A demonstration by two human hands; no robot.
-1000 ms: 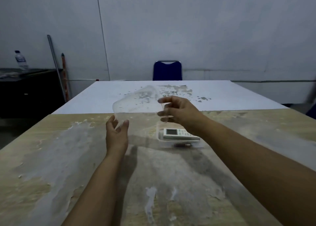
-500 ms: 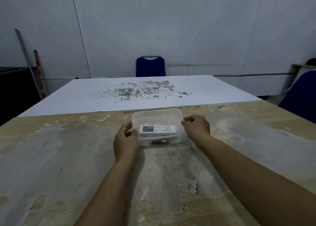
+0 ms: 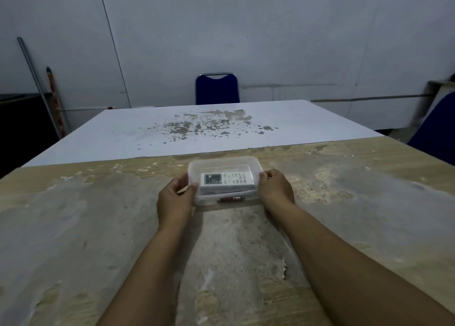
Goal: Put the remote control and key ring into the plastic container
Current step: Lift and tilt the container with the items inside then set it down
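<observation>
1. On the worn wooden table (image 3: 98,227), near the middle, I see the clear plastic container (image 3: 225,164) sitting flat with its transparent lid on.
2. My left hand (image 3: 176,200) is clasped on the container's left end, thumb over the near-left corner of the lid and fingers tucked round the side wall.
3. My right hand (image 3: 275,189) grasps the right end, fingertips curled onto the lid's right edge.
4. Both forearms reach in from the near edge and meet at the container, one on each side.
5. Through the lid I can make out the white remote control (image 3: 226,179) lying lengthwise inside, its dark display toward the left and the button block toward the right.
6. Along the container's near wall, low down, there is a small reddish-brown piece with a pale tip (image 3: 230,198); I take it to be part of the key ring, but it is too small and blurred through the plastic to be sure, and I cannot tell whether it lies inside or just against the wall.
7. Beyond the wooden top, a white table (image 3: 123,133) with a patch of flaked paint butts up against the far edge.
8. A blue chair (image 3: 217,89) stands at its far side against the grey wall.
9. Far left, a metal rod (image 3: 37,84) and a reddish stick (image 3: 55,99) lean on the wall.
</observation>
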